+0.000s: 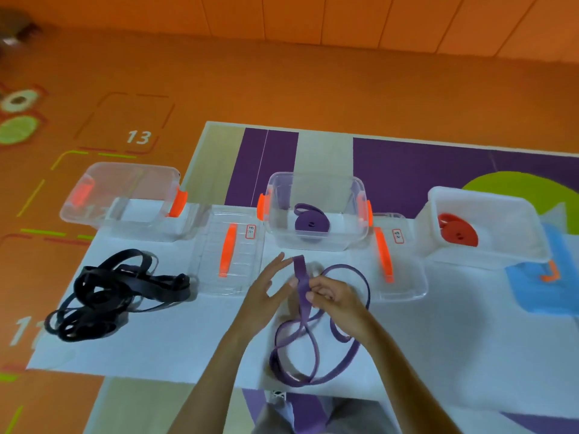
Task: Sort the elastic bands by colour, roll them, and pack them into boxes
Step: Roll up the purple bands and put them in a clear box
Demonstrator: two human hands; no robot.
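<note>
A long purple elastic band lies in loose loops on the white sheet in front of me. My right hand pinches its folded end, which stands upright. My left hand is beside it with straight fingers, the thumb near the band. The middle clear box holds a rolled purple band. The right box holds a rolled red band. The left clear box looks empty. A tangle of black bands lies at the left.
Two clear lids with orange handles lie flat on the sheet, one left of the middle box and one right of it. A blue lid sits under the right box. Orange floor surrounds the mat.
</note>
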